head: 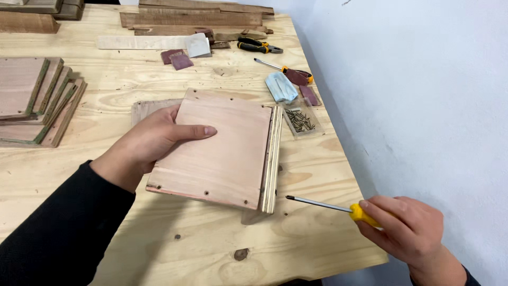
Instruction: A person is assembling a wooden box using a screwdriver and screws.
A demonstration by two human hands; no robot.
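Observation:
My left hand (151, 143) grips the left edge of a flat plywood panel (222, 153), thumb lying across its top face. The panel has small screw holes along its edges, and a second plywood piece (271, 159) stands on edge against its right side. My right hand (407, 228) is at the table's front right corner, closed around the yellow handle of a screwdriver (323, 204). Its thin shaft points left toward the panel's lower right corner, a short gap away.
A clear box of screws (300, 121) sits just right of the panel, beside a folded blue cloth (280, 86). Another screwdriver (286, 69), pliers (258, 46) and sandpaper pieces (180, 58) lie farther back. Stacked plywood boards (32, 100) sit left. A white wall (423, 95) borders the table's right edge (349, 169).

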